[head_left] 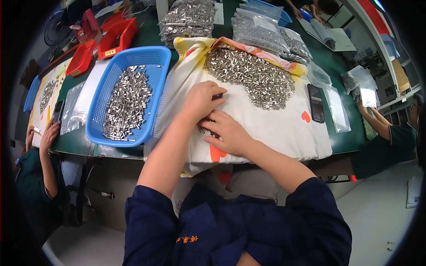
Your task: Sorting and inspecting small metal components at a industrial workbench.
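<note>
A large pile of small silvery metal cylinders (266, 84) lies spread on a white cloth (284, 137) with red hearts. My left hand (200, 103) is just left of the pile, its fingers curled around something small and dark that I cannot make out. Just below it, nearer to me, my right hand (228, 133) rests on the cloth. Its fingers bend around a few of the metal cylinders, partly hidden beneath them. To the left stands a blue plastic basket (166, 60) holding many more such cylinders.
Bags of metal pieces (257, 31) and another bagged stack (188, 22) stand at the back. A black phone (316, 104) lies right of the pile. Red bins (117, 37) sit at the far left. Co-workers' hands show on the left (49, 133) and right (370, 113).
</note>
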`<state>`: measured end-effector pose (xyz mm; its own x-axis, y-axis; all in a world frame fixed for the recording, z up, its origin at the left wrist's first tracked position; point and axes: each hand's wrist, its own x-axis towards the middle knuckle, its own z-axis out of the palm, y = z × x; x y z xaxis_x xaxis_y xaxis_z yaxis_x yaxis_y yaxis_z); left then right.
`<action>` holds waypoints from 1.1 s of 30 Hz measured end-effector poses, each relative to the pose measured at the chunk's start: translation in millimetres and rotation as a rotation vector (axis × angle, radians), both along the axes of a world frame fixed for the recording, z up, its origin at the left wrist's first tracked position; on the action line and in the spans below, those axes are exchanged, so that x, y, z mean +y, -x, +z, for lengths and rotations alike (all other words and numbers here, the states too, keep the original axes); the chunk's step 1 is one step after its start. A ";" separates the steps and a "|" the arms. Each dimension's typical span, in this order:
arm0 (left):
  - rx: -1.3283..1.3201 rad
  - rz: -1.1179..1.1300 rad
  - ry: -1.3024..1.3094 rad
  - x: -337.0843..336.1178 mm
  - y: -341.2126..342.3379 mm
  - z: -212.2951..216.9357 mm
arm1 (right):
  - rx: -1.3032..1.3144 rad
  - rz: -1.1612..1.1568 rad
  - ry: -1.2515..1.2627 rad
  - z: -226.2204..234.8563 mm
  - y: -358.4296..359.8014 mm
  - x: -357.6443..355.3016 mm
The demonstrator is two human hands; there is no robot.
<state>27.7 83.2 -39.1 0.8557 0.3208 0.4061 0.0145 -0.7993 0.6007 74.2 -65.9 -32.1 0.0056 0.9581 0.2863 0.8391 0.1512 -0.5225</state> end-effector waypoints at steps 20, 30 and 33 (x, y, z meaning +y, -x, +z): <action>0.029 -0.091 1.623 -119.7 152.2 -30.5 | 0.006 -0.329 -0.148 -10.2 25.8 -16.9; -0.046 0.133 2.106 -142.4 123.4 -58.6 | 0.112 -0.373 -0.160 -16.8 25.2 -24.6; -0.087 0.245 2.249 -143.1 111.6 -49.6 | 0.136 -0.402 -0.152 -14.4 28.9 -30.4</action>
<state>-83.9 -59.9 -88.8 0.7469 0.2279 -0.6247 -0.0929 0.9660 0.2413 45.4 -96.3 -46.5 0.4164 0.8190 0.3948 0.7719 -0.0890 -0.6295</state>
